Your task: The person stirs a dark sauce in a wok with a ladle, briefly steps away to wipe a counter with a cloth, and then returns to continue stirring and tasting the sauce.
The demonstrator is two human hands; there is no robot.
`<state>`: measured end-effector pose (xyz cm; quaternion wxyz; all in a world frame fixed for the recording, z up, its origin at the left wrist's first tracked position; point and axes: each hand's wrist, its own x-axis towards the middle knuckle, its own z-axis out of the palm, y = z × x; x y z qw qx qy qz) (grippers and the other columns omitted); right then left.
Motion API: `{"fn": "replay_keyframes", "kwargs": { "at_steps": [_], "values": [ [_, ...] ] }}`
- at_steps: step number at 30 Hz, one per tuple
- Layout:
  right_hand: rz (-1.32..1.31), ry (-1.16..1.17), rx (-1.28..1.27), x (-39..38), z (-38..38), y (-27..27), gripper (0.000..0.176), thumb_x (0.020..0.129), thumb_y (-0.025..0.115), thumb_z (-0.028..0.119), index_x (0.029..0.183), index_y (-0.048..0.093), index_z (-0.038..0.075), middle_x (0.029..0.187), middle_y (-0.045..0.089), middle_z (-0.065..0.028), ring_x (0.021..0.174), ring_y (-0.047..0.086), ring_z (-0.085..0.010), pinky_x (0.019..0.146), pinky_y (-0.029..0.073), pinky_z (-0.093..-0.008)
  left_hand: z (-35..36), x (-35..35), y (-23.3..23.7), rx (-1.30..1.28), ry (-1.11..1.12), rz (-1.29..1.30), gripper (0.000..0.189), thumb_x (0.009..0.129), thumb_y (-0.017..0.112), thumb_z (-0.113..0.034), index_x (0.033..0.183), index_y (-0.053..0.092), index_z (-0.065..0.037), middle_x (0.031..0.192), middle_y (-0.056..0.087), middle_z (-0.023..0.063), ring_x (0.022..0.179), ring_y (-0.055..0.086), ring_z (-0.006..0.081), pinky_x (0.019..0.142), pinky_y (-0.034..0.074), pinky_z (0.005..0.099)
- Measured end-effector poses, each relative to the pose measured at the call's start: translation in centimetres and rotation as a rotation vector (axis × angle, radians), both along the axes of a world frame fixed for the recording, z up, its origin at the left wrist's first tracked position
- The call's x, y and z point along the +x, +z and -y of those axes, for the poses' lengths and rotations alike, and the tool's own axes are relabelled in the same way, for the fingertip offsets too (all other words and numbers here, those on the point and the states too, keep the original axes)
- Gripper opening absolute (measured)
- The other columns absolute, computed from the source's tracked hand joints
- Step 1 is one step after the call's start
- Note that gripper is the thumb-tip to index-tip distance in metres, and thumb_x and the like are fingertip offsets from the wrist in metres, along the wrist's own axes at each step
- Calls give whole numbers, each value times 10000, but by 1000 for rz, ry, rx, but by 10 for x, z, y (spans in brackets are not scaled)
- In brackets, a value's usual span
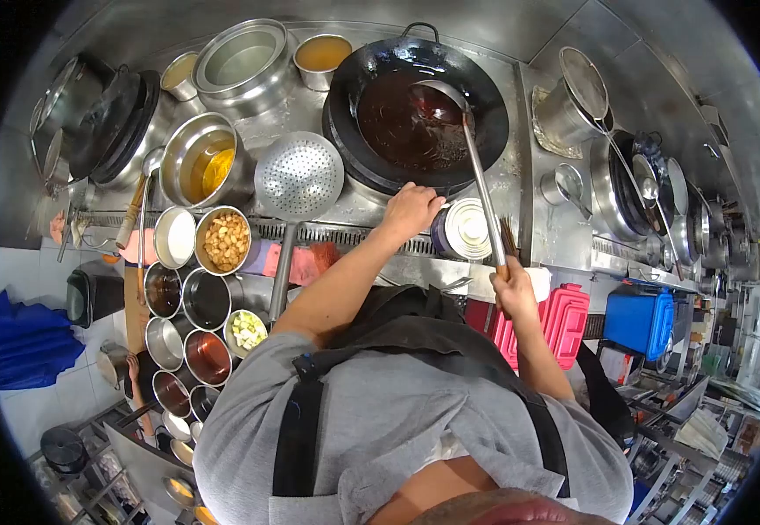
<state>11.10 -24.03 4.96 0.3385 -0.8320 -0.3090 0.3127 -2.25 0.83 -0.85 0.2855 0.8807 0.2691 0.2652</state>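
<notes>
My right hand [515, 289] is wrapped round the wooden end of a long-handled ladle [482, 179]. The ladle's bowl rests in dark reddish-brown liquid [389, 109] inside a large black wok [490, 96]. At the wok's near edge is my left hand [413, 210], its fingers closed by the rim; what they hold, if anything, is hidden. Just right of that hand stands an open can [468, 229] with a pale top. A perforated metal strainer [299, 175] lies left of the wok, its handle pointing toward me.
Left of me stand metal pots, one with yellow liquid [215, 168], a container of brown chunks [224, 241] and one of chopped green pieces [247, 331]. On the right are a small metal pot [562, 185], pink bins [564, 324] and a blue bin [638, 319]. Another person's arm [135, 385] shows at lower left.
</notes>
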Motion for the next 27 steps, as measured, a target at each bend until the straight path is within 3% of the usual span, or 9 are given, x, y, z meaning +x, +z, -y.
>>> {"fn": "replay_keyframes", "kwargs": {
  "at_steps": [4,6,11,15,16,18,20,23,27],
  "values": [
    [-159,-58,18,-14,6,31,221,855,598,111,1029,542,-12,558,529,-66,377,484,-141,361,381,-308,-3,4,-2,-11,-31,-22,249,884,612,-273,864,677,-33,882,673,137,896,604,337,820,497,432],
    [-189,-68,13,-15,7,40,229,856,597,101,1048,542,-11,555,521,-56,376,481,-138,360,379,-304,-8,4,0,-206,-14,44,203,846,647,-237,896,679,-43,915,660,138,929,609,339,843,497,422],
    [-271,-92,60,-23,17,47,249,857,599,75,1086,540,-4,546,497,-27,378,477,-127,358,373,-294,-55,0,34,-59,60,30,216,815,663,-201,991,680,-78,944,649,151,915,631,346,828,507,422],
    [-280,-71,61,-22,25,41,312,859,612,53,1157,526,24,565,488,-10,376,443,-111,347,352,-269,-100,12,67,-133,106,-115,353,828,640,-216,1167,654,-120,967,690,191,902,659,373,825,524,451],
    [-281,-51,61,-21,27,39,319,858,610,49,1165,526,24,565,490,-10,377,444,-110,348,351,-269,-110,16,73,-101,77,-215,464,833,617,-218,1292,586,-158,1016,678,218,935,654,388,864,518,465],
    [-282,-32,63,-18,30,32,326,857,608,44,1172,527,23,565,491,-10,378,446,-109,348,351,-269,-119,20,81,-51,60,-269,505,836,605,-215,1335,545,-175,1017,676,224,939,651,395,871,516,472],
    [-147,64,78,-15,34,26,215,847,625,72,1035,551,0,579,534,-45,402,475,-111,377,368,-287,-125,24,89,-11,46,-385,615,831,576,-195,1428,437,-245,1028,673,230,956,645,404,885,514,484],
    [-405,-33,46,-30,21,58,214,847,621,72,1036,553,-1,615,545,-47,411,477,-113,384,374,-290,-130,30,89,-23,95,-481,623,827,566,-189,1429,435,-284,1062,670,217,977,651,386,893,515,485],
    [-377,-31,15,-27,16,51,229,852,613,68,1063,557,-4,630,541,-40,418,478,-110,387,377,-286,-127,28,59,5,-29,-689,606,819,542,-176,1409,467,-293,1136,658,180,1041,644,349,923,510,469]
  ]
}}
